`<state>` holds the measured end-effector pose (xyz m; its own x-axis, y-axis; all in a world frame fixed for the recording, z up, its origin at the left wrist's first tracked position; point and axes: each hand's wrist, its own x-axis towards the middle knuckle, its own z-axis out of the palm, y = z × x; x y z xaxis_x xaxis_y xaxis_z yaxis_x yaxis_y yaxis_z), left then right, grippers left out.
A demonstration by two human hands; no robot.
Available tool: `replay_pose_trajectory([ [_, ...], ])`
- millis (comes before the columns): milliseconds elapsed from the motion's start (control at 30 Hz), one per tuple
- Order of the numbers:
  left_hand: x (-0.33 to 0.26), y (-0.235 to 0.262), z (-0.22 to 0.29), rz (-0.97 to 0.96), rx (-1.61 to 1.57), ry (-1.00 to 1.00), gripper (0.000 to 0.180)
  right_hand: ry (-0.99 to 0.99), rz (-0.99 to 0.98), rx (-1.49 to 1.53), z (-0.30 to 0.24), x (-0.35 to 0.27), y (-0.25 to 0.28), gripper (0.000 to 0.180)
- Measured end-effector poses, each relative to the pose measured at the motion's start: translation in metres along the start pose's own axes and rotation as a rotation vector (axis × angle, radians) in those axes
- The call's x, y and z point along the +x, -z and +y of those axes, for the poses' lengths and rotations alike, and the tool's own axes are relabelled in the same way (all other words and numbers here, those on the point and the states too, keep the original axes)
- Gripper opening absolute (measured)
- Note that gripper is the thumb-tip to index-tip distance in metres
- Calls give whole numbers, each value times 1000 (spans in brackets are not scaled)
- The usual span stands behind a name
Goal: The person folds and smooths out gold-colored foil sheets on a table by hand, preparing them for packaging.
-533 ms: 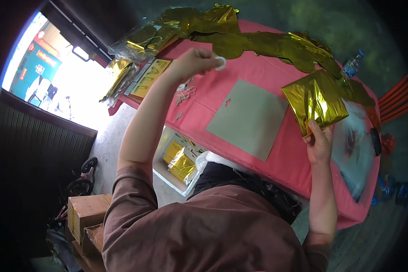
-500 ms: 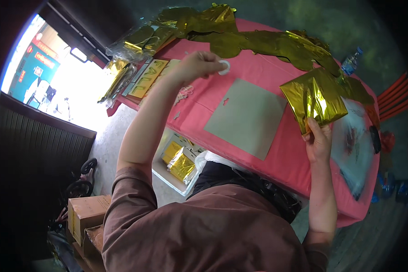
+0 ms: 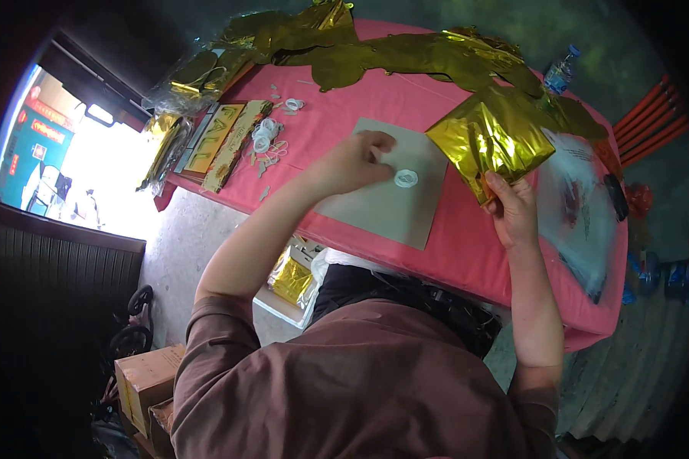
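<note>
A grey cardboard sheet lies on the pink-covered table. On it rests a small white coil, which looks like wound string or tape. My left hand hovers over the sheet just left of the coil, thumb and fingers apart, holding nothing. My right hand grips the lower edge of a folded, shiny gold foil square between thumb and fingers. The foil is tilted up above the table, right of the sheet, and covers part of the tabletop behind it.
Gold foil pieces line the table's far edge. More white coils lie left beside printed card strips. A plastic bottle and a clear plastic bag are at right. Below the table sits a white box; cartons stand lower left.
My left hand has come down and right over the sheet and let go of the white coil there. The foil in my right hand shifted left in view, as did the whole scene.
</note>
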<state>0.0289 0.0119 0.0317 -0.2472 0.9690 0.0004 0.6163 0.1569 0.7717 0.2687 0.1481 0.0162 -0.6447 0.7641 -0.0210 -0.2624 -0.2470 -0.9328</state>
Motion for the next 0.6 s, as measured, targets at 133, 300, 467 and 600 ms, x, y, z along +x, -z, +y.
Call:
replay_pose_trajectory([
  [133, -17, 40, -12, 119, -137, 87, 39, -129, -140, -106, 6, 1, -9, 13],
  [300, -24, 50, -14, 361, -151, -2, 34, -402, -319, -90, 14, 3, -63, 10],
  [467, -27, 22, -4, 417, -60, -105, 31, -553, -359, -92, 24, 13, -67, 13],
  [600, -25, -6, -4, 246, 256, -507, 35, -660, -279, -157, 22, 16, -63, 13],
])
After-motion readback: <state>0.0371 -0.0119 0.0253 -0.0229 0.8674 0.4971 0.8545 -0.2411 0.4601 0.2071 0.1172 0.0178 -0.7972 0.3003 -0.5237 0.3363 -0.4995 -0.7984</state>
